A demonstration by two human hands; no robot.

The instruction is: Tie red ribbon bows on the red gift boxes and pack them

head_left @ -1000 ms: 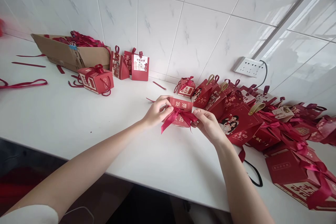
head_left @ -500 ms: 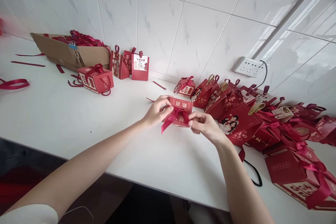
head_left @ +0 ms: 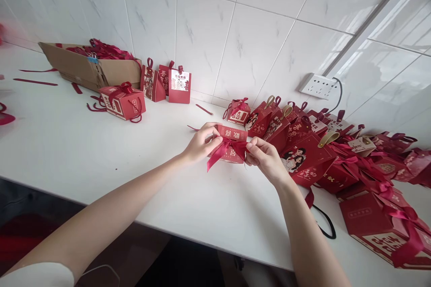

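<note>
A small red gift box (head_left: 232,135) with gold characters lies on the white counter (head_left: 101,152) in the middle of the view. A dark red satin ribbon (head_left: 220,152) is tied across it, one tail hanging toward me. My left hand (head_left: 201,142) pinches the ribbon at the box's left side, fingers closed. My right hand (head_left: 264,158) pinches the ribbon's right loop at the box's right end, fingers closed too.
A heap of several red gift boxes and bags (head_left: 336,161) fills the counter's right side. A cardboard box of ribbons (head_left: 84,67) sits far left by the tiled wall, with a red box (head_left: 123,102) and small bags (head_left: 175,83) near it. A wall socket (head_left: 318,86) is at right.
My right hand shifted slightly, working the ribbon's right loop. The loose ribbon at the far left edge has slid further out of view.
</note>
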